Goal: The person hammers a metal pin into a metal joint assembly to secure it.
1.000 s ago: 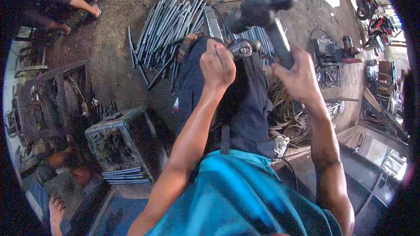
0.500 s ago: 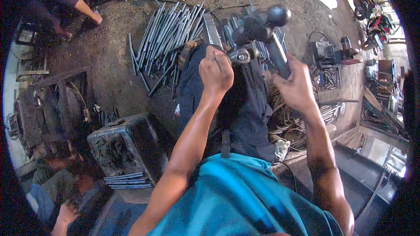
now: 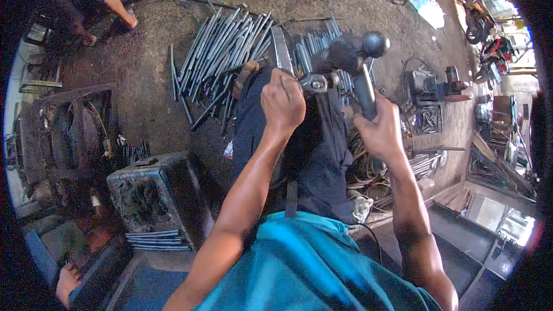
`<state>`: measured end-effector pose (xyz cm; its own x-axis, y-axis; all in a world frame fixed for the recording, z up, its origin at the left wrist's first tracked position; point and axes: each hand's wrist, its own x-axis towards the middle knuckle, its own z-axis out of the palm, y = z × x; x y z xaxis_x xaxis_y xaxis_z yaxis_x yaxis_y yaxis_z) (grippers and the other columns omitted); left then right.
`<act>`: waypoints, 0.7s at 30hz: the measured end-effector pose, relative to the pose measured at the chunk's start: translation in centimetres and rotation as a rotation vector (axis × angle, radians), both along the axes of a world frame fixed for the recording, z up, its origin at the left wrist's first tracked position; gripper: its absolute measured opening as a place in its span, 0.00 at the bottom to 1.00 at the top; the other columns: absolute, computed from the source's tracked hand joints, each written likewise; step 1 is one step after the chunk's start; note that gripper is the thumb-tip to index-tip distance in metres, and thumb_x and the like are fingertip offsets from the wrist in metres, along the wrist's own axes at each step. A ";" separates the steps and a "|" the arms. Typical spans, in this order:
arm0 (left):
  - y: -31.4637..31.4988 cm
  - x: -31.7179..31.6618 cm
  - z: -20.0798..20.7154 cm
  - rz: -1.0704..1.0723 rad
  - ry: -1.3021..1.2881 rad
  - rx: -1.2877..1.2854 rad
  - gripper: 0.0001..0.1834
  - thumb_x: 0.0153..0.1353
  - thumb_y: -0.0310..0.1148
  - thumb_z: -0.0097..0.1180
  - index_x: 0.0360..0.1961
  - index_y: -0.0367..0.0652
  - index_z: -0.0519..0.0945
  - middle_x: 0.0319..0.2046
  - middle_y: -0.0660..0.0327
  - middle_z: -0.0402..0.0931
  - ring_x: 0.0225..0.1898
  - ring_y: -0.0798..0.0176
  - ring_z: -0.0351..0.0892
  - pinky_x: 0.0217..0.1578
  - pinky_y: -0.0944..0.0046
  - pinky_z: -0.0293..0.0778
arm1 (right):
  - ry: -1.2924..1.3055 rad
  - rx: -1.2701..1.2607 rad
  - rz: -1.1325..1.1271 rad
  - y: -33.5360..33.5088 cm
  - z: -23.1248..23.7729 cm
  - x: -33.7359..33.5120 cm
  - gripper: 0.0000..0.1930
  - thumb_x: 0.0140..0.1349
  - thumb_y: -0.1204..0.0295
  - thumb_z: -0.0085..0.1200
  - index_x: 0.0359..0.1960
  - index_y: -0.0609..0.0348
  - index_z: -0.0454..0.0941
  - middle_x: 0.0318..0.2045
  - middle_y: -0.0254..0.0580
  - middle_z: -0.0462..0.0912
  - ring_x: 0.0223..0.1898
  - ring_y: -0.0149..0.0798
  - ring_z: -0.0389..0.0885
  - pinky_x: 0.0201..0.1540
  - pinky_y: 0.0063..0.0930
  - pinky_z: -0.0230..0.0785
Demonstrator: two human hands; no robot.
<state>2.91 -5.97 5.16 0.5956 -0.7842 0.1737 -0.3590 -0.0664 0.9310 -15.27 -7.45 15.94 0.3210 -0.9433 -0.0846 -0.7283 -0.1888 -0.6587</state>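
My left hand (image 3: 282, 102) is closed on a flat metal bar (image 3: 281, 47) that points away from me. Beside that fist sits a rounded metal piece (image 3: 315, 83) with a bright round end; whether it is joined to the bar I cannot tell. My right hand (image 3: 381, 126) grips the handle of a ball-peen hammer (image 3: 364, 87). Its head is raised just beyond the rounded piece, partly blurred, with the ball end to the right. Both hands are over my dark trousers (image 3: 311, 155).
Beyond my knees lies a pile of thin metal rods (image 3: 227, 52). A dark metal box (image 3: 152, 196) stands at my left, with several rods by it. At the right are coiled cable (image 3: 368, 164) and a bench vise (image 3: 455, 83). Another person's legs (image 3: 118, 8) show far left.
The hammer has come down closer to the rounded piece, while my left fist keeps its grip. At lower left, another person's hand has shifted to the left.
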 end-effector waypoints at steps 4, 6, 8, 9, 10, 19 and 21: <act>-0.2 1.0 -0.1 -0.001 -0.002 -0.012 0.17 0.64 0.38 0.35 0.25 0.36 0.68 0.16 0.44 0.72 0.23 0.36 0.74 0.28 0.43 0.67 | -0.312 -0.249 -0.059 -1.8 5.0 1.1 0.12 0.49 0.78 0.59 0.36 0.68 0.74 0.22 0.37 0.78 0.22 0.33 0.75 0.26 0.26 0.68; 0.4 0.8 0.0 -0.002 0.009 -0.012 0.17 0.64 0.37 0.34 0.24 0.36 0.67 0.15 0.45 0.72 0.22 0.36 0.74 0.27 0.43 0.68 | -0.330 -0.228 -0.222 -0.8 9.1 1.4 0.11 0.52 0.78 0.60 0.36 0.65 0.73 0.21 0.33 0.77 0.22 0.33 0.75 0.26 0.25 0.69; 0.2 0.5 0.0 -0.007 0.021 -0.020 0.17 0.64 0.37 0.34 0.24 0.36 0.68 0.15 0.45 0.72 0.22 0.36 0.74 0.27 0.43 0.68 | -0.470 -0.196 -0.305 -0.8 10.5 2.3 0.10 0.53 0.79 0.58 0.36 0.65 0.73 0.21 0.31 0.76 0.21 0.34 0.75 0.26 0.26 0.69; 0.2 0.4 0.2 -0.010 0.014 -0.035 0.17 0.64 0.37 0.35 0.24 0.36 0.68 0.15 0.44 0.72 0.22 0.36 0.74 0.27 0.43 0.68 | -0.470 -0.188 -0.303 -1.3 8.4 1.5 0.10 0.53 0.79 0.58 0.36 0.65 0.73 0.21 0.31 0.76 0.21 0.34 0.75 0.26 0.26 0.69; -0.3 -0.4 0.6 -0.017 -0.017 -0.043 0.16 0.63 0.36 0.35 0.25 0.36 0.68 0.16 0.43 0.72 0.22 0.35 0.74 0.27 0.43 0.67 | -0.355 -0.355 -0.160 -1.7 5.4 -0.2 0.12 0.52 0.79 0.58 0.38 0.68 0.72 0.20 0.33 0.76 0.20 0.35 0.75 0.25 0.27 0.68; 0.3 1.2 -0.5 0.003 -0.019 0.025 0.18 0.64 0.37 0.35 0.24 0.36 0.69 0.17 0.41 0.73 0.24 0.34 0.74 0.29 0.41 0.67 | -0.342 -0.124 0.028 -1.7 3.4 1.2 0.23 0.48 0.76 0.58 0.47 0.79 0.72 0.27 0.44 0.80 0.28 0.31 0.75 0.33 0.27 0.69; 0.8 0.8 -0.2 0.012 -0.001 0.001 0.18 0.63 0.38 0.34 0.25 0.36 0.69 0.17 0.42 0.73 0.24 0.34 0.74 0.29 0.41 0.68 | -0.170 -0.255 -0.064 -1.6 8.6 0.6 0.16 0.52 0.75 0.60 0.41 0.69 0.72 0.27 0.41 0.79 0.26 0.29 0.76 0.30 0.26 0.70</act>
<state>3.69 -5.20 4.96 0.6048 -0.7771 0.1739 -0.3594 -0.0715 0.9304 -14.70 -9.02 24.49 0.2493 -0.9461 0.2066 -0.6278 -0.3203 -0.7094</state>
